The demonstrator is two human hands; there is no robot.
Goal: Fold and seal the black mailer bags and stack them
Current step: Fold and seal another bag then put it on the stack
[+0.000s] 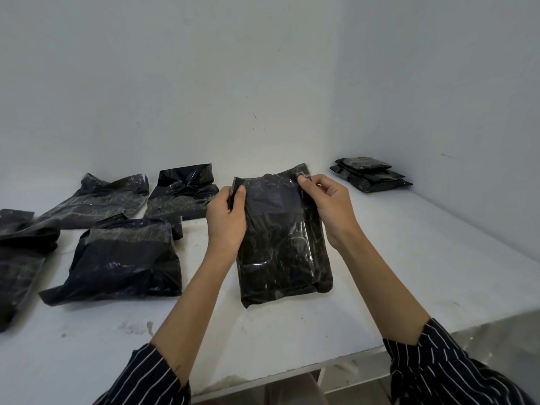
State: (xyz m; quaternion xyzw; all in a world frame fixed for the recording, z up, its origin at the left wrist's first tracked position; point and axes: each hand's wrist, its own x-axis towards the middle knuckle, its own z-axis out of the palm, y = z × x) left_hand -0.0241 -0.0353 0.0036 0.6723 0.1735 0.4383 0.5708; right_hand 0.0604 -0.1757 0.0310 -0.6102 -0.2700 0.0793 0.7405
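Note:
A filled black mailer bag (280,244) lies lengthwise on the white table (409,258) in front of me, its open flap end raised at the far side. My left hand (226,220) pinches the flap's left corner. My right hand (328,206) pinches the flap's right corner near the shiny adhesive strip. A small stack of sealed black mailer bags (369,173) sits at the far right corner by the wall.
Several unsealed black mailer bags lie on the left: one nearest me (122,258), two further back (96,203) (181,194), and one at the left edge (20,258). White walls close the back and right sides. The table's front edge runs below my forearms.

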